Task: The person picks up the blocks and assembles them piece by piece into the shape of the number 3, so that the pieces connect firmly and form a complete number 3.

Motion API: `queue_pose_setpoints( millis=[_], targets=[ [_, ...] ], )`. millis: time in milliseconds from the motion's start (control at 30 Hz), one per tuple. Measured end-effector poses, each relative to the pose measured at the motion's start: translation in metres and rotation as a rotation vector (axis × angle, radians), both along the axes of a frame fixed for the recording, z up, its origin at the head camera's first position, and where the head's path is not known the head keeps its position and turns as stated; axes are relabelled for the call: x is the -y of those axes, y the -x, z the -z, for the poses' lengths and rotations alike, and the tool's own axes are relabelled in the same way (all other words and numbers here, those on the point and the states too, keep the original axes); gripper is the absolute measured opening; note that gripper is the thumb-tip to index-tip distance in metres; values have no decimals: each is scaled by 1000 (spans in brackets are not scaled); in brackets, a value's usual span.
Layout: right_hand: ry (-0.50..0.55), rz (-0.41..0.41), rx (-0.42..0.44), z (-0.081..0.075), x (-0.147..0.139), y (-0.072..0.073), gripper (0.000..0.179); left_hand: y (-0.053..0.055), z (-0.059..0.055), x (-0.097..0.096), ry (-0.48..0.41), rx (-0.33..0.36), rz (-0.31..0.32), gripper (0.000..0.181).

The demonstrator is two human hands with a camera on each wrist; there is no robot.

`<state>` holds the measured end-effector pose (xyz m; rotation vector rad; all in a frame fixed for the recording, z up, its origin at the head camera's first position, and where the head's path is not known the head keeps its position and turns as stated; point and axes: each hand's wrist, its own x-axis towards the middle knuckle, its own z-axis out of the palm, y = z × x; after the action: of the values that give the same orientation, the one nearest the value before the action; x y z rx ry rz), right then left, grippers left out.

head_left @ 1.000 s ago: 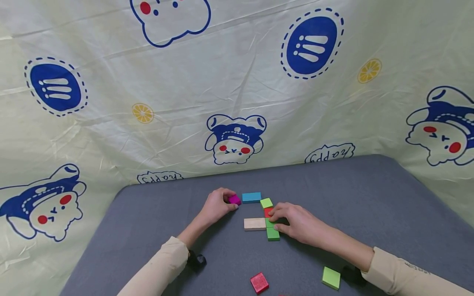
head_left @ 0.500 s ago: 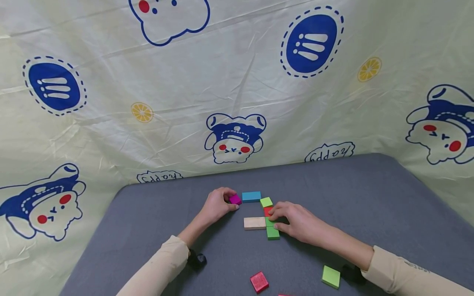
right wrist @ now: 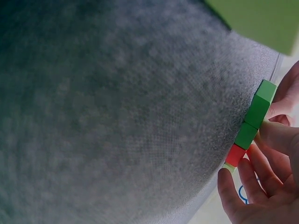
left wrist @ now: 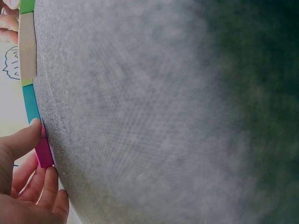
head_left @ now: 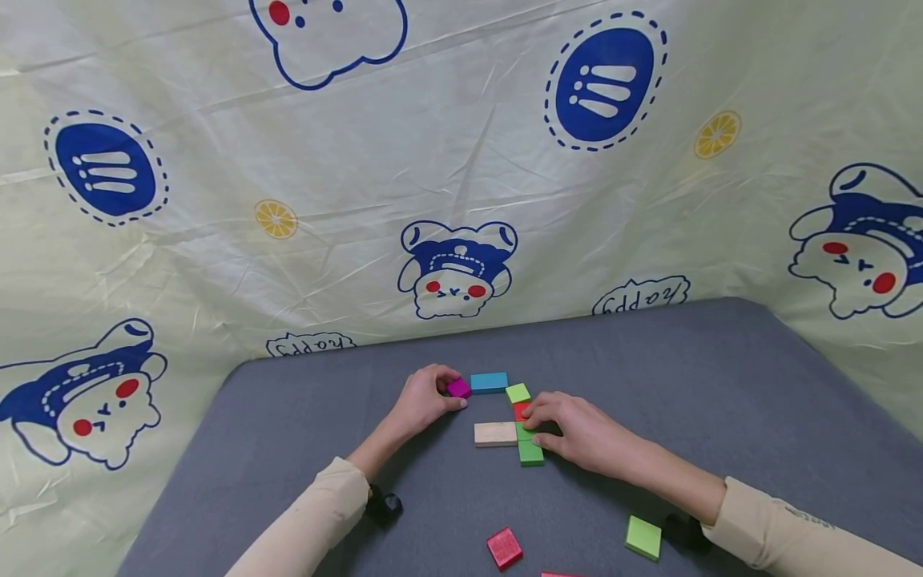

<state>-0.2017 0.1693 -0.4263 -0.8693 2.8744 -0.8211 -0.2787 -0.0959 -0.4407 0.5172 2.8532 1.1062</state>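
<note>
My left hand (head_left: pixel 421 401) pinches a magenta block (head_left: pixel 457 388) between thumb and fingers, beside the left end of a flat blue block (head_left: pixel 489 383). In the left wrist view, the magenta block (left wrist: pixel 44 151) lies in line with the blue one. From the blue block's right end a row runs toward me: a lime block (head_left: pixel 517 393), a red block (head_left: pixel 520 410) and two green blocks (head_left: pixel 530 453). A pale wooden block (head_left: pixel 495 434) joins this row from the left. My right hand (head_left: pixel 580 437) touches the row's right side, its fingertips partly covering the red and upper green blocks.
Nearer to me lie a loose red block (head_left: pixel 505 548) and a lime block (head_left: pixel 643 537) beside my right wrist. Another red edge (head_left: pixel 561 574) shows at the bottom. The grey table (head_left: pixel 324 417) ends at a printed curtain (head_left: pixel 346 176).
The view has tilted very slightly. Both hands stay in place, and the blocks keep their arrangement.
</note>
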Motion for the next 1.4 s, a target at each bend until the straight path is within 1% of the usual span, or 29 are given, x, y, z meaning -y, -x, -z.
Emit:
queue_pose_setpoints(
  millis=[167, 233, 333, 467, 533, 600, 667, 733, 933, 1067, 1267, 1400],
  targets=[
    [1, -2, 0, -1, 1, 0, 19, -2, 0, 2, -21, 13, -6, 42],
    [3, -6, 0, -1, 1, -1, 19, -3, 0, 5, -33, 10, -13, 40],
    [4, -9, -1, -1, 1, -1, 19, -6, -2, 9, -39, -26, -18, 33],
    [-1, -3, -1, -1, 1, 0, 19, -13, -5, 13, -51, -98, -13, 25],
    [-5, -2, -4, -1, 1, 0, 19, -18, -7, 14, -65, -107, -12, 22],
    [-7, -4, -6, -1, 1, 0, 19, -24, -7, 14, -82, -102, -3, 20],
    [-12, -7, -6, -1, 1, 1, 19, -30, -7, 14, -89, -88, 14, 19],
    [-17, -8, -4, -2, 1, 1, 19, -36, -6, 13, -97, -70, 47, 20],
    [-27, -14, 14, -5, 1, 3, 19, -47, -3, 9, -106, 6, 174, 28],
    [-38, -18, 22, -8, 2, 4, 19, -50, -2, 4, -96, 28, 232, 30],
    [-51, -25, 20, -9, 4, 4, 18, -52, -1, -2, -71, 42, 273, 28],
    [-63, -36, 1, -10, 4, 4, 18, -52, -1, -6, -44, 36, 301, 25]
  ],
)
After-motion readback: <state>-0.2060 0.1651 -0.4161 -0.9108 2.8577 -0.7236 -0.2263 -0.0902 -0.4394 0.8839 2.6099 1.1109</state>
